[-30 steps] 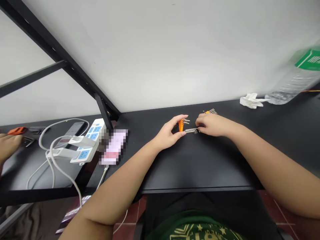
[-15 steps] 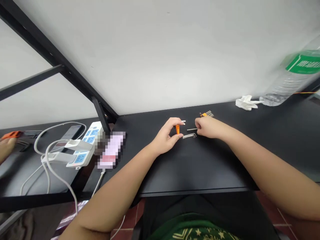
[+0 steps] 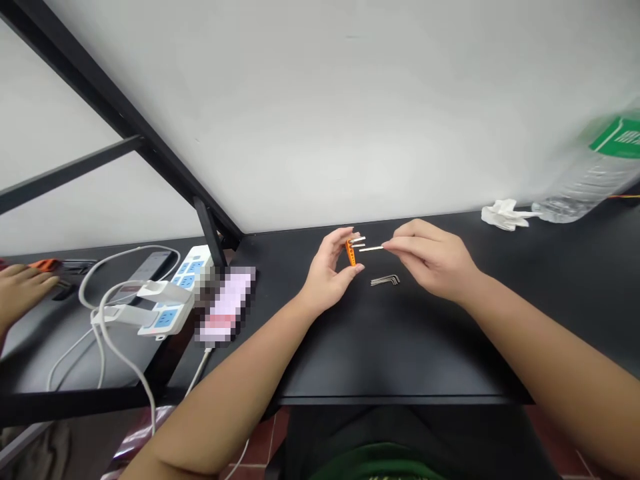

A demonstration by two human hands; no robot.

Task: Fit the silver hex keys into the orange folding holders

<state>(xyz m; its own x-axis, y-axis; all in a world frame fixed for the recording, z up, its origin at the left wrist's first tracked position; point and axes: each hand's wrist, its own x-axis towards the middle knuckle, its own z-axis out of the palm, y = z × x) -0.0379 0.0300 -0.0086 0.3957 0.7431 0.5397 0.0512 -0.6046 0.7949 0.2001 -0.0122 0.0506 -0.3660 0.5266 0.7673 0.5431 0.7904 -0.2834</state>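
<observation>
My left hand (image 3: 327, 270) pinches an orange hex key holder (image 3: 351, 253) between thumb and fingers, keeping it upright above the black desk. A couple of silver hex keys (image 3: 358, 239) stick out of the holder's upper end to the right. In the fingertips of my right hand (image 3: 433, 260) is one more hex key (image 3: 371, 249), its free end pointing left, close to the holder but apart from it. Below, between my hands, several L-shaped hex keys (image 3: 385, 280) lie together on the desk.
On the right, a crumpled white tissue (image 3: 506, 215) lies beside a large clear plastic bottle (image 3: 570, 197). A phone (image 3: 227, 303), a white power strip (image 3: 183, 287) and cables occupy the left. Another person's hand (image 3: 23, 290) rests near an orange tool holder (image 3: 47, 265) beyond the black frame.
My right hand has lifted a hex key off the desk and brought it towards the holder. The second orange holder seen behind that hand is now hidden. The co-worker's hand has moved right.
</observation>
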